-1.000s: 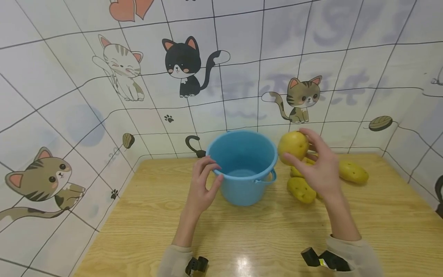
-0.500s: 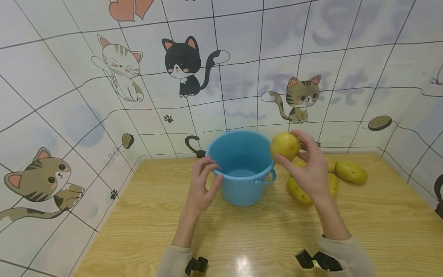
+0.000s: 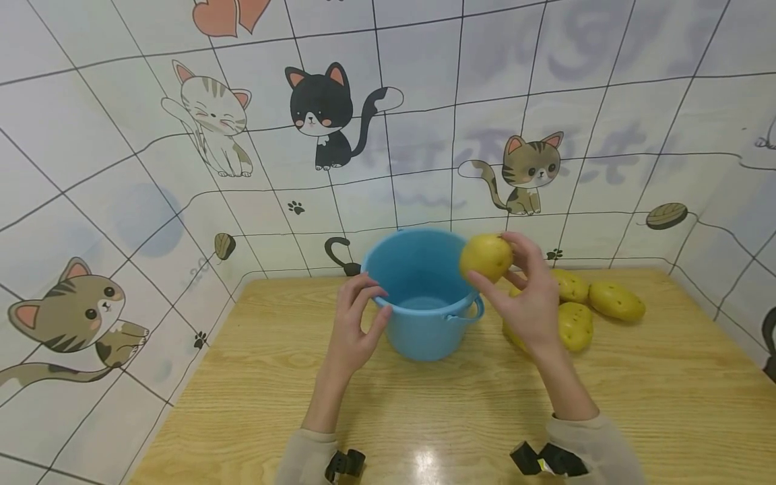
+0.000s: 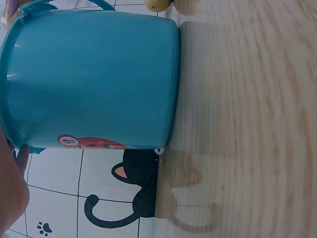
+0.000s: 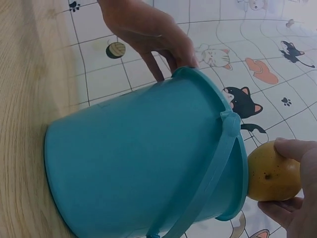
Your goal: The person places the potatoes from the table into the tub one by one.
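Observation:
A light-blue plastic bucket (image 3: 424, 337) stands upright on the wooden table. My left hand (image 3: 358, 330) holds its rim on the near left side, fingertips over the edge; the right wrist view also shows that left hand (image 5: 148, 32) at the rim. My right hand (image 3: 533, 296) grips a yellow potato (image 3: 485, 259) between thumb and fingers, just above the bucket's right rim. In the right wrist view the potato (image 5: 272, 173) appears right by the rim. The bucket's handle (image 3: 469, 313) hangs down on its right side.
Several more potatoes (image 3: 574, 328) lie on the table (image 3: 273, 377) to the right of the bucket, partly hidden by my right hand. A tiled-pattern wall (image 3: 418, 155) with cartoon cats rises close behind the bucket.
My right hand has moved left with the potato, from beside the bucket to over its right rim. The left hand and the bucket have stayed in place.

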`<move>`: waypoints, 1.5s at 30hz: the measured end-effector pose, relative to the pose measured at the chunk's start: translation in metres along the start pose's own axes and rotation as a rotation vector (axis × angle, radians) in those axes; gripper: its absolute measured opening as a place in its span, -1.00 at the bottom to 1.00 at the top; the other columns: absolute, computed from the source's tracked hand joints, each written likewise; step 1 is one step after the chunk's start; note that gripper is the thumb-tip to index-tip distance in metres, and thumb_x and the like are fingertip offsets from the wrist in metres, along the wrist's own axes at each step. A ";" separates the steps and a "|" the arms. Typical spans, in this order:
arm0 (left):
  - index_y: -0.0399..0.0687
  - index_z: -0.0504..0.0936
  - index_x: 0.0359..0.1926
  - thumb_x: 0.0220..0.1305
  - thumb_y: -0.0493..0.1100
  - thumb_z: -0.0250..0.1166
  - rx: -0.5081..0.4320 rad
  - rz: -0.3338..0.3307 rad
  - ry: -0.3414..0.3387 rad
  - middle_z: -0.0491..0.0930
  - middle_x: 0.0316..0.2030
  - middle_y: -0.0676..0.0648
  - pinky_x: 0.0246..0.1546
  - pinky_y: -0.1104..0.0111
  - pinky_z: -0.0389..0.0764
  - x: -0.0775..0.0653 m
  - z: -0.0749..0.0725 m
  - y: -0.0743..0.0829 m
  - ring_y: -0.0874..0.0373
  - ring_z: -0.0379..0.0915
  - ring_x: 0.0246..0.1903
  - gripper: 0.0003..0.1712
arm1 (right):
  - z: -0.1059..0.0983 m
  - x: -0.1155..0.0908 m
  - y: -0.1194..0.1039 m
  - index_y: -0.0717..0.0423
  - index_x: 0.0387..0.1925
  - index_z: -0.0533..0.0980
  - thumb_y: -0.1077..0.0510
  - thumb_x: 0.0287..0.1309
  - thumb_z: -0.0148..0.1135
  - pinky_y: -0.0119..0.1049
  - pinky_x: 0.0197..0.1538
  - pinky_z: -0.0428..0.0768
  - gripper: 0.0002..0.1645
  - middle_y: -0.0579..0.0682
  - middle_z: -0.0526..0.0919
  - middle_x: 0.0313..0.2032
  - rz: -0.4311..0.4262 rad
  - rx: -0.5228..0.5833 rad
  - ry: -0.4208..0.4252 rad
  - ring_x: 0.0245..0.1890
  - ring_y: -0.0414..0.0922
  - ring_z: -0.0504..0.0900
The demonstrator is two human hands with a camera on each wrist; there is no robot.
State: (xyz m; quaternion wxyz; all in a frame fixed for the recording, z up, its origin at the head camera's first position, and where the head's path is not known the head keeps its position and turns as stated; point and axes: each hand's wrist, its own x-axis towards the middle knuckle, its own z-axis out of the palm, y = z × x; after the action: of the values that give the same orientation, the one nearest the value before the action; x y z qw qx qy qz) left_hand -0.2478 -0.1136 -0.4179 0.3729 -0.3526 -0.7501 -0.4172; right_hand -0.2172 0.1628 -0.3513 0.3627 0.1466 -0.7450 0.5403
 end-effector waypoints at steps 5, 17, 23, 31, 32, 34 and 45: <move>-0.15 0.60 -0.08 0.48 0.03 0.15 -0.004 -0.001 0.000 0.46 0.04 -0.24 0.33 -0.05 0.23 0.000 0.000 0.000 -0.17 0.22 0.28 -0.68 | 0.005 -0.002 0.000 0.11 0.33 0.37 0.37 -0.03 0.56 -0.50 0.01 0.60 -0.12 0.01 0.58 0.14 0.008 0.058 -0.022 0.06 -0.23 0.59; -0.16 0.60 -0.08 0.46 0.00 0.17 -0.002 -0.010 -0.007 0.46 0.06 -0.18 0.34 -0.05 0.22 0.000 0.000 0.000 -0.17 0.22 0.29 -0.70 | 0.009 -0.006 0.010 0.18 0.30 0.37 0.41 0.11 0.44 -0.45 0.02 0.62 -0.26 0.18 0.62 0.00 0.021 0.078 -0.060 -0.03 -0.27 0.63; -0.19 0.60 -0.10 0.49 0.01 0.14 -0.016 -0.002 -0.002 0.47 0.03 -0.17 0.37 -0.09 0.17 -0.001 0.000 0.000 -0.31 0.22 0.27 -0.66 | 0.005 -0.005 0.010 0.17 0.30 0.38 0.36 0.18 0.41 -0.47 0.03 0.61 -0.33 0.19 0.62 0.00 0.035 0.064 -0.078 -0.02 -0.19 0.64; -0.13 0.61 -0.08 0.47 -0.03 0.17 -0.025 -0.010 -0.010 0.47 0.03 -0.15 0.38 -0.09 0.14 -0.001 0.000 0.000 -0.35 0.22 0.27 -0.73 | 0.000 -0.004 0.011 0.15 0.32 0.37 0.34 0.23 0.37 -0.50 0.02 0.59 -0.35 0.10 0.62 0.02 0.046 0.036 -0.103 0.00 0.04 0.63; -0.13 0.61 -0.08 0.47 -0.04 0.18 -0.027 -0.011 -0.009 0.48 0.03 -0.15 0.38 -0.08 0.14 -0.001 0.000 -0.001 -0.34 0.22 0.27 -0.74 | -0.001 -0.004 0.011 0.15 0.32 0.37 0.34 0.24 0.36 -0.51 0.02 0.59 -0.35 0.08 0.62 0.02 0.049 0.032 -0.105 0.00 0.03 0.63; -0.13 0.61 -0.08 0.46 -0.05 0.19 -0.032 -0.011 -0.007 0.48 0.03 -0.15 0.38 -0.08 0.15 -0.001 0.000 -0.001 -0.34 0.22 0.27 -0.76 | -0.003 -0.003 0.012 0.13 0.33 0.37 0.33 0.25 0.35 -0.52 0.03 0.58 -0.36 0.06 0.62 0.03 0.057 0.023 -0.112 0.00 0.02 0.63; -0.16 0.62 -0.09 0.48 0.00 0.18 -0.034 -0.011 -0.009 0.48 0.03 -0.14 0.38 -0.09 0.15 -0.001 -0.001 -0.002 -0.31 0.23 0.28 -0.70 | -0.018 0.001 0.014 0.09 0.36 0.34 0.24 0.31 0.33 -0.57 0.03 0.53 -0.36 0.03 0.61 0.09 0.075 -0.068 -0.154 0.03 -0.02 0.61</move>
State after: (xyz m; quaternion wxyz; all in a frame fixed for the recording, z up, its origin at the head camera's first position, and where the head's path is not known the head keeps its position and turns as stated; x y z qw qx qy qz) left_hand -0.2485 -0.1152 -0.4189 0.3612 -0.3565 -0.7465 -0.4303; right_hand -0.2194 0.1842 -0.3578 0.2884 0.1474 -0.7936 0.5150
